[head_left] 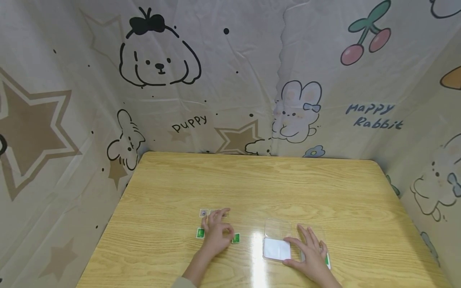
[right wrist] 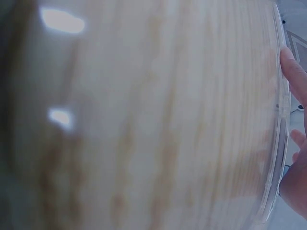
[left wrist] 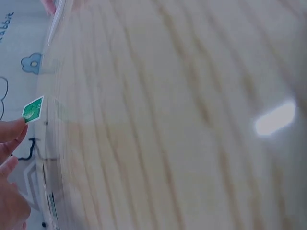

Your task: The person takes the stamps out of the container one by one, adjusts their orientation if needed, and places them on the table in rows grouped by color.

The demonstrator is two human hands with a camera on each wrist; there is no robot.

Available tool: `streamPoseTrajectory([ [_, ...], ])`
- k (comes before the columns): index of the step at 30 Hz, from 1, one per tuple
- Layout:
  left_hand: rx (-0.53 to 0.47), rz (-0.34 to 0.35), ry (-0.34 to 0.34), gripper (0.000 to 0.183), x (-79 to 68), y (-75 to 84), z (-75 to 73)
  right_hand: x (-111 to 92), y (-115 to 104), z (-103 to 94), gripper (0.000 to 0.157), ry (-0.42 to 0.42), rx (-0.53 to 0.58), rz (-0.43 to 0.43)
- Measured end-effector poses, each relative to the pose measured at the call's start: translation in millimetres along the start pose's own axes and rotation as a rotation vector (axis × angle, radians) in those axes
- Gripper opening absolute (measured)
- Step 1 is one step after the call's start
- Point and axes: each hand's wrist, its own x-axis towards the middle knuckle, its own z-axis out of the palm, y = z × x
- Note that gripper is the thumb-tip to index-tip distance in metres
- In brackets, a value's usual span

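In the head view my left hand (head_left: 216,236) pinches a small green card with a white border (head_left: 235,238) between thumb and forefinger. The left wrist view shows that card (left wrist: 33,110) raised at the fingertips. Another green card (head_left: 200,233) lies beside the hand. Beyond its fingers is a row of small pale cards (head_left: 203,213), partly covered by the hand. My right hand (head_left: 311,252) is spread, thumb and forefinger at the right side of a clear case with a white inside (head_left: 276,249). Its thumb (right wrist: 293,72) is stretched out in the right wrist view.
A clear lid (head_left: 277,228) lies folded back behind the white case. Under the right hand is a second case holding a green item (head_left: 327,259), mostly hidden. The wooden table (head_left: 173,180) meets a printed cloth backdrop (head_left: 230,80) at its back and sides.
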Motion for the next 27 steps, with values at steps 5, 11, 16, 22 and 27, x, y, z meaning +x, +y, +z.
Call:
streamPoseTrajectory([
  [5, -0.003, 0.004, -0.002, 0.022, -0.2, -7.6, -7.8, 0, 0, 0.9, 0.057, 0.011, 0.003, -0.007],
  [11, 0.039, -0.012, -0.006, 0.02, 0.9, -15.5, -14.9, 1, -1, 1.0, 0.058, 0.014, -0.014, -0.007],
  [16, 0.065, -0.006, -0.022, 0.015, 3.1, -15.7, -23.2, 2, -1, 0.7, 0.058, 0.016, -0.018, -0.013],
  [22, 0.112, 0.035, -0.021, 0.02, 5.9, -22.6, -25.3, 2, -2, 0.0, 0.058, 0.019, -0.012, -0.022],
  [27, 0.148, 0.053, 0.001, 0.023, 5.8, -27.2, -24.3, 2, -1, 0.4, 0.058, 0.019, -0.007, -0.022],
])
